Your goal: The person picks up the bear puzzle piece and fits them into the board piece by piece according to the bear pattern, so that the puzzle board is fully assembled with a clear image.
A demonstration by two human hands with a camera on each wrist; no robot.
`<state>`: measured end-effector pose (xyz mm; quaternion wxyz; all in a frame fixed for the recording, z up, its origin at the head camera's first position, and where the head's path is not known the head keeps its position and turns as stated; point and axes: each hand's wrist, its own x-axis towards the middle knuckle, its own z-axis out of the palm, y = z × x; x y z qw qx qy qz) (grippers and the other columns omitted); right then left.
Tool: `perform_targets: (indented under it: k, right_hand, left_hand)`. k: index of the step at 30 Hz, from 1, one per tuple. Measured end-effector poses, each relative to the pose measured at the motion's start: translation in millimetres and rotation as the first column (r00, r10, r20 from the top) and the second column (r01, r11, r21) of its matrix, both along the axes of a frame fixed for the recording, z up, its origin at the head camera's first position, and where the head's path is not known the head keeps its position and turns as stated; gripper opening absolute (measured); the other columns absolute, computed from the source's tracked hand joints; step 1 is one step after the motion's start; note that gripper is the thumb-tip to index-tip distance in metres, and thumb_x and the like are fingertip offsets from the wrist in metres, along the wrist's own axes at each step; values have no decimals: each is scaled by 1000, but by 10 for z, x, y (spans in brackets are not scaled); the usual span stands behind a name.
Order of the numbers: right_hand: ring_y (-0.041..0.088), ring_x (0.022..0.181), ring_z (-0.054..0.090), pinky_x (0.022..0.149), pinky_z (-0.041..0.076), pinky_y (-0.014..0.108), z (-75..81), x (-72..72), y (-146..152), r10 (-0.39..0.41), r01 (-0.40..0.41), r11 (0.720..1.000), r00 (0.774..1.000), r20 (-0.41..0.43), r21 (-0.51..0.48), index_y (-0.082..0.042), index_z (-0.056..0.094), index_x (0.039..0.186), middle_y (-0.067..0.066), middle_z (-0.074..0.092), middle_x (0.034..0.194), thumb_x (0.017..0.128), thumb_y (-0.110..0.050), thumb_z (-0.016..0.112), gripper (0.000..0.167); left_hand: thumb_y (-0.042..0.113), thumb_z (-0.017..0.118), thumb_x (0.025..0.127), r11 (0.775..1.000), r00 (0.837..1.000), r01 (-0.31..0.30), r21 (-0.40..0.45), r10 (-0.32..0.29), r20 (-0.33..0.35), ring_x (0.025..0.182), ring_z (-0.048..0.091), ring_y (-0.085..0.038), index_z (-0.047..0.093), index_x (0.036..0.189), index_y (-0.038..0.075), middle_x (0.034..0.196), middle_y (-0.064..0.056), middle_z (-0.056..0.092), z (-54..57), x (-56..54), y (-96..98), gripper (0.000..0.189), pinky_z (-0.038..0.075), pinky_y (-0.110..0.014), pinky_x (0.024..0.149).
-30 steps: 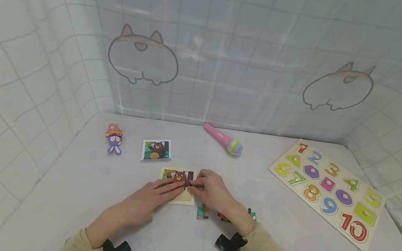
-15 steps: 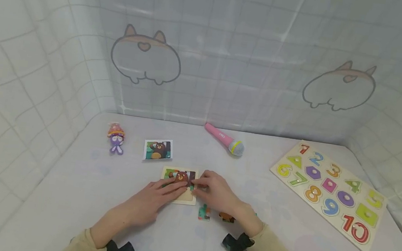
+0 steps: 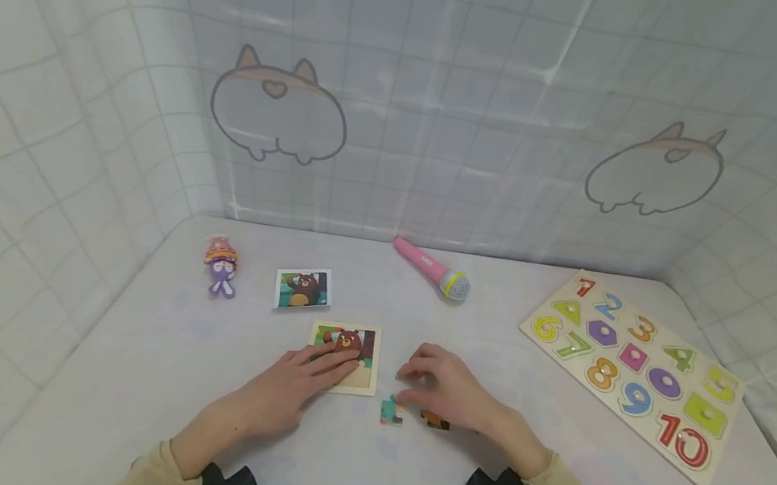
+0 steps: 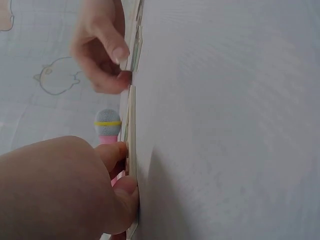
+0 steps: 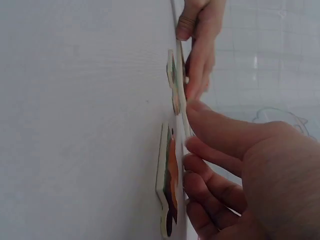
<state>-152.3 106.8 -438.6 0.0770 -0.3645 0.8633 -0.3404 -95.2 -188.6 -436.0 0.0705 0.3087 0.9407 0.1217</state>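
Observation:
A small wooden jigsaw board (image 3: 359, 389) with a bear picture lies in front of me, its upper part filled with pieces and bare wood showing lower down. My left hand (image 3: 294, 385) rests on it, fingers stretched across the bear; in the left wrist view the thumb (image 4: 127, 187) lies along the board's edge. My right hand (image 3: 454, 388) hovers right of the board, fingers loosely bent with nothing between them. Below its thumb is a teal jigsaw piece (image 3: 391, 411). Under the hand lies a brown-orange piece (image 3: 435, 421), seen edge-on as a thick piece (image 5: 169, 175) in the right wrist view.
A bear picture card (image 3: 303, 289) lies behind the board, with a purple toy figure (image 3: 221, 266) to its left. A pink toy microphone (image 3: 432, 268) lies at the back. A number and shape board (image 3: 628, 369) occupies the right side. A tiled-pattern curtain (image 3: 447, 120) surrounds the table.
My right hand has let go of the jigsaw piece at the board's right edge and moved right and slightly toward me, over the loose pieces. The left hand has stayed on the board.

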Motion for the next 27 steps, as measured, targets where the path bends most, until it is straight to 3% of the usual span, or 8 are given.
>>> perform_targets:
  k: [5, 10, 16, 27]
  right_hand:
    - [6, 93, 54, 85, 51, 25, -16, 31, 56, 30, -30, 1000, 999, 32, 8, -25, 74, 94, -13, 59, 96, 79, -43, 83, 26]
    - [7, 98, 49, 88, 48, 27, 8, 54, 53, 54, -55, 996, 998, 15, 77, -27, 69, 94, -15, 55, 101, 72, -53, 86, 38]
    - [7, 97, 49, 86, 46, 26, 13, 55, 57, 81, -81, 995, 997, 6, 55, -27, 70, 90, -14, 56, 98, 74, -43, 88, 29]
    - [3, 98, 52, 92, 45, 30, 31, 65, 33, 105, -106, 994, 994, 17, 41, -25, 77, 96, -17, 59, 98, 77, -37, 87, 24]
  left_hand:
    - [-14, 58, 80, 1000, 1000, -2, 3, 2, 20, 152, 22, -31, 26, 160, 26, 166, 7, 24, 1, 2, -1, 95, 30, -63, 115]
    - [-13, 58, 80, 1000, 1000, 6, 13, -6, 12, 151, 23, -32, 27, 159, 25, 165, 4, 26, 10, -4, 6, 93, 31, -61, 115]
    - [-15, 55, 79, 999, 1000, 16, 34, -16, 19, 151, 23, -33, 27, 159, 23, 165, 3, 27, 28, -5, 5, 94, 31, -61, 115]
    - [-17, 57, 78, 999, 1000, 26, 38, -26, 1, 151, 23, -33, 27, 159, 23, 165, 4, 26, 21, -1, -13, 96, 32, -61, 114]
